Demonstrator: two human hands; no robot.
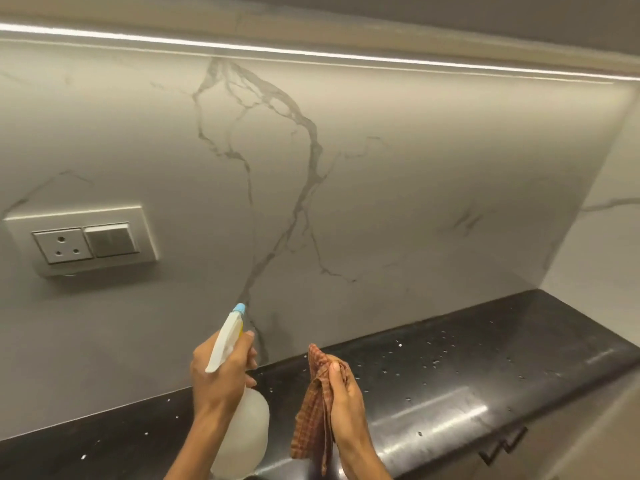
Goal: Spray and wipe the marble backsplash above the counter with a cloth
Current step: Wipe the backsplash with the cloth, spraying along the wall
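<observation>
- We grip the spray bottle [242, 403] in our left hand [218, 372], fingers wrapped round its neck and trigger, its blue nozzle pointing at the marble backsplash [381, 188].
- Our right hand [346, 403] is closed on the cloth [311, 410], an orange checked one that hangs bunched from the fist just right of the bottle.
- The backsplash fills the far wall, pale with grey veins running down its middle towards the nozzle.
- Below it the black speckled surface [485, 368] runs from near left to the far right corner, under both hands.
- A socket and switch plate [83, 239] sits on the marble at the left, well apart from the bottle.
- A light strip [311, 53] glows along the top edge of the marble.
</observation>
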